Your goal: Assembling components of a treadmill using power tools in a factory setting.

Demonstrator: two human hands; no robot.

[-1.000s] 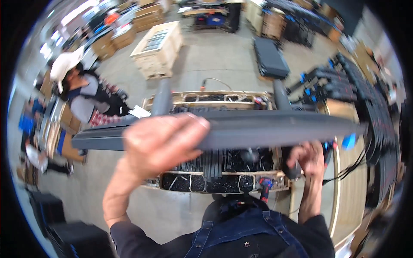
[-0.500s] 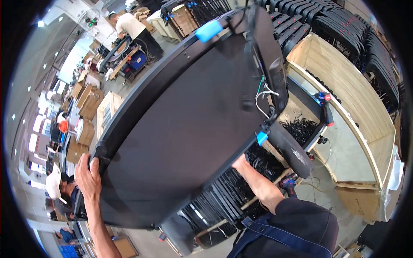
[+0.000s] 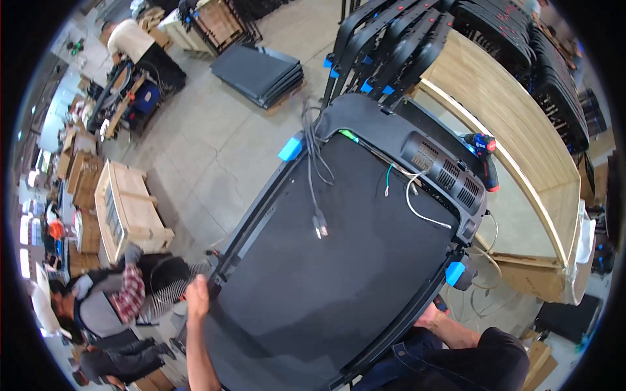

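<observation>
Where it meets the treadmill (image 3: 355, 231), the right hand (image 3: 430, 317) is partly hidden.

A factory workshop: wooden crate (image 3: 138, 218), stacked black frames (image 3: 553, 88), power drill (image 3: 487, 156).

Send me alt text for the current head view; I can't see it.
A dark treadmill-like deck fills the middle, with the person's left hand at its left edge and right hand at its right edge, fingers partly hidden. A loose plug cable trails over it; a vented grey cover crosses its far end, near a red-and-blue power drill.
</observation>
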